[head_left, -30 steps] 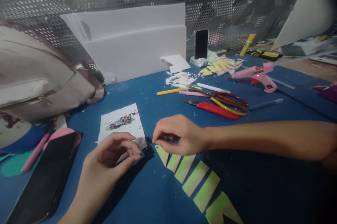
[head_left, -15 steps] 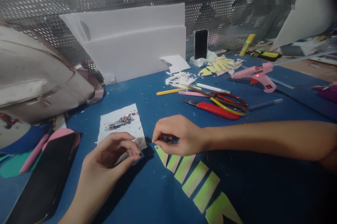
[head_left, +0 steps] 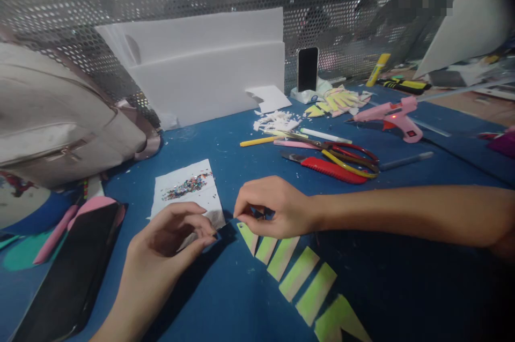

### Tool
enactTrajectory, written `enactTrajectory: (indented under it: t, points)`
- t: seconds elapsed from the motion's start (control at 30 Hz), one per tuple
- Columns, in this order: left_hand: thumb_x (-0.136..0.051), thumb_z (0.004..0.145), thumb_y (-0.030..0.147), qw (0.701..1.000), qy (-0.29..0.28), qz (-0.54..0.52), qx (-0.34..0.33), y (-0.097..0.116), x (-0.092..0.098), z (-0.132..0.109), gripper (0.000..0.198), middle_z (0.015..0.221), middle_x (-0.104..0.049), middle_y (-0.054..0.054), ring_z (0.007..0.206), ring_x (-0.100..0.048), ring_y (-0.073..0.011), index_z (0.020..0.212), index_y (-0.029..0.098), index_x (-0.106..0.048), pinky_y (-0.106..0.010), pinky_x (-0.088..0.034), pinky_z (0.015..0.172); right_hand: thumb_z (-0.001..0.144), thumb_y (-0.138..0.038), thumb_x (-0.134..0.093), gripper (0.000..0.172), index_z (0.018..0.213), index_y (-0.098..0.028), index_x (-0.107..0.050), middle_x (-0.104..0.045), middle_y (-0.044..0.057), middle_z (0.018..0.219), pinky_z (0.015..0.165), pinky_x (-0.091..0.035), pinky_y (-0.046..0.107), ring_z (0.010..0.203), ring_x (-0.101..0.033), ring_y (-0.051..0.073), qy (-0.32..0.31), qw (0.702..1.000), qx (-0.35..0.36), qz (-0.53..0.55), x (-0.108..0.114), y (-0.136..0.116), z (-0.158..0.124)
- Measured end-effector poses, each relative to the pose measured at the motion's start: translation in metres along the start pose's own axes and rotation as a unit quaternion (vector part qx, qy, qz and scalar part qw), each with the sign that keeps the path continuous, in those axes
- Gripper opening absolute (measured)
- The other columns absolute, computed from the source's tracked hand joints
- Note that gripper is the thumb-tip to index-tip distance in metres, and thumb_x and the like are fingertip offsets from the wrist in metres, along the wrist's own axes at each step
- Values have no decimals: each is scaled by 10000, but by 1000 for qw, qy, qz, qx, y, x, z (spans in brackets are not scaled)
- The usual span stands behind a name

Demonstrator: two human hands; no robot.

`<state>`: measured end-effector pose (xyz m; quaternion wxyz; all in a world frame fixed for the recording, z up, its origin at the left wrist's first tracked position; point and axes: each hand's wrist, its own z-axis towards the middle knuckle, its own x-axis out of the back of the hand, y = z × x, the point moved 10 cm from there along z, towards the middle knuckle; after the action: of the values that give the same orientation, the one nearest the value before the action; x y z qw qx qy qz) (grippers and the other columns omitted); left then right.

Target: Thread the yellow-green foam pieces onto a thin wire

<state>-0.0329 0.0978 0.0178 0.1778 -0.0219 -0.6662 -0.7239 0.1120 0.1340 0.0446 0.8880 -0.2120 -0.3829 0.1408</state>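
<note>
My left hand (head_left: 173, 245) is curled, its thumb and fingertips pinched together around something too small to make out. Facing it, my right hand (head_left: 277, 207) also pinches; what its fingertips hold, if anything, cannot be seen. Under and below the right hand lies a row of separate green-and-beige pieces (head_left: 300, 272), laid out like a fish. The pointed piece (head_left: 247, 236) at its upper end carries a small dark dot, close to my right fingertips. Behind my left hand, a white paper (head_left: 163, 186) bears a heap of tiny multicoloured bits (head_left: 187, 185).
Scissors (head_left: 350, 154), a red utility knife (head_left: 333, 169) and pens lie beyond my right hand. A pink glue gun (head_left: 402, 117) with a lit red light stands farther right. White scraps (head_left: 276, 120) lie at the back. A black phone (head_left: 76, 277) and pale bag (head_left: 68, 111) are left.
The view shifts very slightly. Both hands keep nearly the same pose and place, and the pieces on the table stay put.
</note>
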Motion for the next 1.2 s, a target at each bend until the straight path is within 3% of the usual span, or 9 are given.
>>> enactTrajectory:
  t: [1.2]
  points:
    - [-693,753,155,1000,-2,-28,-4,0,-3,-2,199,692,-668,61,708,-617,-73,912,228,-600,-136,-512,741,857,-99,-538,59,851,-150,-568,-561,-16,708,641,-389,197,635,-479,77,23,1000,9,11,5,-3,1]
